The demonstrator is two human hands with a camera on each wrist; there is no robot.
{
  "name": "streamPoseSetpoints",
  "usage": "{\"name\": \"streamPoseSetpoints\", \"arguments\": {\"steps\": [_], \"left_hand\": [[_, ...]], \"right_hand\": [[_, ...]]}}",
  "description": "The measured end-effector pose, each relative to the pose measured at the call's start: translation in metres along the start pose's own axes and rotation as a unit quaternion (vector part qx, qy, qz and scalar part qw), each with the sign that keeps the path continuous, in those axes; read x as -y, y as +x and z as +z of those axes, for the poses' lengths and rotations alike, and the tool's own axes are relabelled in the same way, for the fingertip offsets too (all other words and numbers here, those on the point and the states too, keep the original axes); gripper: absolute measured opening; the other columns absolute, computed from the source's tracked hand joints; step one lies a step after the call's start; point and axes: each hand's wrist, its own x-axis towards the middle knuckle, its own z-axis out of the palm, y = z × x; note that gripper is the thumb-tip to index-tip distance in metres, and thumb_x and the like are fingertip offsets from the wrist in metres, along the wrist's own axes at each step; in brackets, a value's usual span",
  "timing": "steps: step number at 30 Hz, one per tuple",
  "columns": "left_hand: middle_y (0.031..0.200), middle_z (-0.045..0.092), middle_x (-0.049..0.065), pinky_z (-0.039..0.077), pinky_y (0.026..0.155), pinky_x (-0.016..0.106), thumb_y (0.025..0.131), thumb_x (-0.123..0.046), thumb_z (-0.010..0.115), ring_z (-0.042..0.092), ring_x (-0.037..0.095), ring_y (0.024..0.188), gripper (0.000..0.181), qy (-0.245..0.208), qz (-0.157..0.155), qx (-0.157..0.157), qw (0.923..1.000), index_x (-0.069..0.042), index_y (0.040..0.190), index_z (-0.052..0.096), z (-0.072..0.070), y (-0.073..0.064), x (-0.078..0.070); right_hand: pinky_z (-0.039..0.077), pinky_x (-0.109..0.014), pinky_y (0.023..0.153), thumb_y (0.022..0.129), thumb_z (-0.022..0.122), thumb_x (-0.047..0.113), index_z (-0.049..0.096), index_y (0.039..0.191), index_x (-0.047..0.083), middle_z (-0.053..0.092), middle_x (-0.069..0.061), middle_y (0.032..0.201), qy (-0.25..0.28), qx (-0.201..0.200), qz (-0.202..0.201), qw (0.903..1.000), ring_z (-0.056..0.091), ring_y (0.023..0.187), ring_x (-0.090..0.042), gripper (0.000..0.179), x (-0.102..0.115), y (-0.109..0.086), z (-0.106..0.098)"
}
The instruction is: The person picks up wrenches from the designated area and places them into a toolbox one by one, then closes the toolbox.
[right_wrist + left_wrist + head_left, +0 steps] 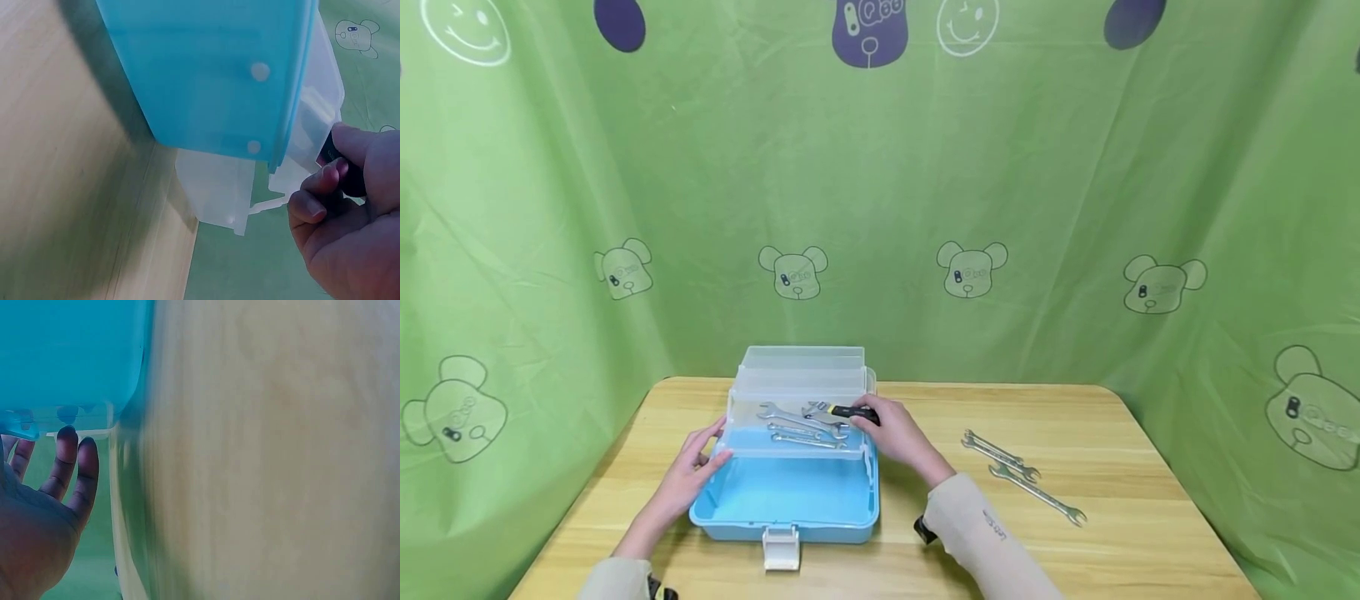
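Observation:
A blue toolbox (784, 531) stands with its clear lid raised and a translucent upper tray (797, 454) over its base. My left hand (688, 471) touches the tray's left side, thumb near the front corner and fingers spread farther back. In the left wrist view, the fingers (86, 481) reach up to the box's side. My right hand (891, 429) grips the black handle of an adjustable wrench (853, 412), its metal jaw pointing left over the tray. Several silver wrenches (805, 419) lie in the tray. The right wrist view hides the wrench's head.
On the wooden table (1120, 467), right of the box, lie several silver open-ended wrenches (1037, 493). A white latch (781, 550) hangs from the box's front. Green printed curtains (880, 208) surround the table at the back and sides.

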Motion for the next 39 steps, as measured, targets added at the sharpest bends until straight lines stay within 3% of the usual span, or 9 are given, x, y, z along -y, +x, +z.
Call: {"name": "streamPoseSetpoints", "arguments": {"steps": [8,11,16,32,39], "left_hand": [[0.147,0.044,0.013,0.048,0.074,0.025,0.105,-0.038,0.061,0.05,0.017,0.088,0.064,0.004,0.001,0.001,1.0,-0.023,0.162,0.035,0.0,0.0,-0.001],[0.146,0.044,0.013,0.048,0.074,0.025,0.105,-0.038,0.061,0.05,0.017,0.088,0.064,0.004,0.003,-0.001,1.0,-0.023,0.162,0.036,-0.001,-0.001,-0.001],[0.145,0.045,0.013,0.047,0.074,0.025,0.105,-0.037,0.061,0.05,0.017,0.088,0.064,0.003,0.005,-0.002,1.0,-0.022,0.162,0.036,-0.001,-0.001,0.0],[0.146,0.045,0.013,0.047,0.074,0.025,0.105,-0.036,0.061,0.05,0.016,0.087,0.064,0.001,0.002,-0.004,1.0,-0.023,0.162,0.037,-0.001,-0.001,-0.002],[0.146,0.044,0.013,0.047,0.073,0.025,0.105,-0.037,0.061,0.049,0.016,0.087,0.064,0.0,0.002,-0.002,1.0,-0.023,0.162,0.036,-0.001,-0.001,-0.004]], "right_hand": [[0.051,-0.047,0.098,0.107,0.058,0.019,0.061,0.135,0.011,0.066,-0.016,0.131,0.066,0.004,0.007,0.9978,0.061,0.112,-0.025,0.03,-0.003,-0.005,0.0],[0.052,-0.039,0.086,0.106,0.06,0.017,0.059,0.133,0.009,0.067,-0.015,0.115,0.085,-0.006,0.008,0.9963,0.06,0.097,-0.022,0.028,-0.004,-0.007,-0.001],[0.042,-0.024,0.063,0.101,0.069,0.019,0.065,0.12,0.012,0.056,-0.003,0.084,0.097,-0.031,0.017,0.9947,0.049,0.074,-0.015,0.021,-0.002,-0.007,-0.005],[0.038,-0.021,0.059,0.094,0.077,0.019,0.076,0.115,0.014,0.053,0.001,0.075,0.128,-0.06,0.023,0.9897,0.047,0.068,-0.012,0.022,-0.001,0.004,0.006],[0.042,-0.018,0.059,0.091,0.08,0.017,0.075,0.111,0.008,0.058,0.0,0.078,0.148,-0.099,0.043,0.9831,0.051,0.069,-0.011,0.022,0.001,0.004,0.013]]}}
